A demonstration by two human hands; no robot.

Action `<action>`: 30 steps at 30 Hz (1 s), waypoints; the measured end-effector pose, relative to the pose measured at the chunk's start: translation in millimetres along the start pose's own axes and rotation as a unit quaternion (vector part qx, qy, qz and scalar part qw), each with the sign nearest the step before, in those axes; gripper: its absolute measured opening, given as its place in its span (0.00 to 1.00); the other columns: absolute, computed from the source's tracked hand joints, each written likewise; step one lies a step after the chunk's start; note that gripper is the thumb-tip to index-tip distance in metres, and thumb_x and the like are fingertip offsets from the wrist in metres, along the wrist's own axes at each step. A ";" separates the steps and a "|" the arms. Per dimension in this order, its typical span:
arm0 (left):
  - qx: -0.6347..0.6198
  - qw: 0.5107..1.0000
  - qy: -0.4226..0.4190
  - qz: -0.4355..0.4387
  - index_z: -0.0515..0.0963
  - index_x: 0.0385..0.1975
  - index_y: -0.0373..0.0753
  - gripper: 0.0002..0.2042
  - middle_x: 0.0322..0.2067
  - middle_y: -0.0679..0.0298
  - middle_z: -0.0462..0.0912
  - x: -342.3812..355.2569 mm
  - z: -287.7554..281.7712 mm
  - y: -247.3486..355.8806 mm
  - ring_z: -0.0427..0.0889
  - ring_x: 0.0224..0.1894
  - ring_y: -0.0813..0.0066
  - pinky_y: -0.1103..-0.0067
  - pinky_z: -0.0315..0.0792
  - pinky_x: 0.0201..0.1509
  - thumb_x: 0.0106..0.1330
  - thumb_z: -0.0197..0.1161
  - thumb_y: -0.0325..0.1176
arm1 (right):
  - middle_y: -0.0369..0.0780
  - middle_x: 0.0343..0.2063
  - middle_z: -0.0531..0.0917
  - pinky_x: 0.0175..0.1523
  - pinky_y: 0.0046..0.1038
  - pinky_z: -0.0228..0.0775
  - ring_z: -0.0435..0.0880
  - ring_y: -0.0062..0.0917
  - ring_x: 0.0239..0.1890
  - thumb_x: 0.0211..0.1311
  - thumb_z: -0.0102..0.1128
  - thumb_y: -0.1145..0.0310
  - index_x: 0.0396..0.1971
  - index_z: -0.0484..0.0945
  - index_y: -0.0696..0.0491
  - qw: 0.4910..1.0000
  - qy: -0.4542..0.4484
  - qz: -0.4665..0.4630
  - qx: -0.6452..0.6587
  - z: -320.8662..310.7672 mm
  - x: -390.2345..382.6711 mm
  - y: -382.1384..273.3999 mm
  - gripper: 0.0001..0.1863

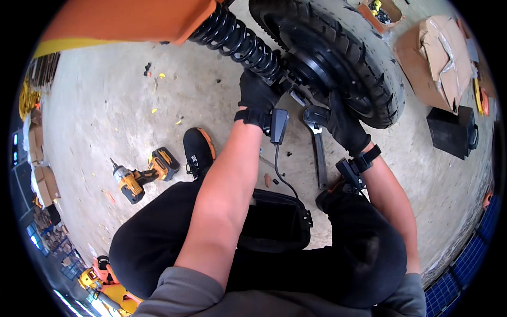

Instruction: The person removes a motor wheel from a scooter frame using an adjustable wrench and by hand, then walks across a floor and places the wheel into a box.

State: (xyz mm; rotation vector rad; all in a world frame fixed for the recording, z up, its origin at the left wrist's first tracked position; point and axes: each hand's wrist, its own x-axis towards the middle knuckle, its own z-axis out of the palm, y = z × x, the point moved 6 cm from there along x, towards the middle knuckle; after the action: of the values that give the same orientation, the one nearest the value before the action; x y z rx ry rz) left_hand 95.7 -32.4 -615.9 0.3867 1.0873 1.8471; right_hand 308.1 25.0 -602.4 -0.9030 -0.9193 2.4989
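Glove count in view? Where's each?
2. One is on the left hand, at the lower end of the coil spring; the other is on the right hand, beside the wheel and adjustable wrench. Others may be hidden.

Grey concrete floor point(95, 105) is spread across the space, marked by stains and dotted with small scraps. Along the left rim, cardboard boxes point(46, 185) are piled, and the dim area beyond is broken by bright windows point(35, 239) and light strips point(66, 302). At right, a large brown carton point(435, 58) is placed; blue gridded panels point(467, 259) are seen below.
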 end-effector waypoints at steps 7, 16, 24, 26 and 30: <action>0.220 0.964 -0.024 0.150 0.76 0.44 0.40 0.11 0.38 0.60 0.81 -8.0 13.9 16.7 0.82 0.39 0.64 0.65 0.79 0.41 0.68 0.53 0.38 | 0.39 0.48 0.76 0.45 0.33 0.79 0.81 0.24 0.41 0.70 0.53 0.54 0.61 0.65 0.47 0.999 0.032 0.026 0.000 -10.0 8.3 5.6 0.25; 0.344 0.927 0.001 0.150 0.78 0.40 0.36 0.11 0.34 0.61 0.82 -12.3 23.0 22.7 0.82 0.36 0.67 0.73 0.78 0.39 0.57 0.64 0.25 | 0.43 0.51 0.77 0.60 0.34 0.69 0.77 0.28 0.52 0.70 0.46 0.45 0.59 0.67 0.55 0.999 -0.033 0.019 -0.025 -1.0 3.7 2.2 0.30; -0.012 1.000 -0.005 -0.014 0.75 0.45 0.37 0.11 0.39 0.60 0.81 -8.8 16.5 3.0 0.83 0.40 0.68 0.71 0.82 0.41 0.71 0.47 0.34 | 0.44 0.51 0.78 0.62 0.34 0.67 0.76 0.29 0.54 0.71 0.49 0.52 0.58 0.68 0.55 1.000 -0.003 0.007 0.016 5.1 2.2 -0.6 0.25; -0.011 1.000 -0.009 0.007 0.74 0.47 0.37 0.15 0.40 0.59 0.82 -8.3 15.8 3.1 0.83 0.40 0.67 0.70 0.81 0.42 0.73 0.44 0.38 | 0.44 0.51 0.78 0.62 0.34 0.67 0.77 0.29 0.53 0.71 0.50 0.53 0.57 0.69 0.54 1.000 0.007 -0.001 0.017 6.0 2.2 -1.7 0.24; 0.342 0.918 -0.036 0.198 0.74 0.50 0.37 0.21 0.41 0.59 0.82 -11.4 23.6 17.0 0.83 0.40 0.67 0.70 0.81 0.42 0.74 0.40 0.45 | 0.41 0.50 0.78 0.62 0.34 0.68 0.77 0.29 0.54 0.70 0.53 0.55 0.57 0.70 0.53 1.000 0.000 -0.020 0.022 -1.7 5.5 2.5 0.22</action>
State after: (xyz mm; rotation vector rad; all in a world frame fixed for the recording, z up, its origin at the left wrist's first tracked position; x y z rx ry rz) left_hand 107.4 -32.8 -586.9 1.1433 1.6846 1.7109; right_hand 304.9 26.6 -607.6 -0.8639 -0.8709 2.4754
